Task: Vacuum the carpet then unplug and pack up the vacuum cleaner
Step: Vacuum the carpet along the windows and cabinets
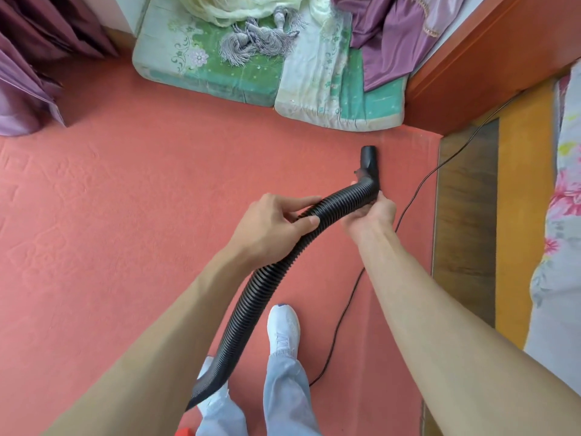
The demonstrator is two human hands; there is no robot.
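A black ribbed vacuum hose (261,291) rises from between my legs and bends toward the right. My left hand (273,221) grips the hose at mid length, thumb over the top. My right hand (372,212) holds it from below near its end. The black nozzle (368,162) points down at the salmon-pink carpet (125,215), close to the carpet's far right corner. A thin black power cord (345,300) trails over the carpet to the right. The vacuum's body is out of view, apart from a red bit (184,432) at the bottom edge.
Green floral cushions (213,70) with tassels and purple cloth lie along the carpet's far edge. Purple curtains (28,73) hang at the left. A red wooden frame (471,58), wood floor (465,215) and a floral bed cover (562,215) are at the right. My white shoe (283,325) stands on the carpet.
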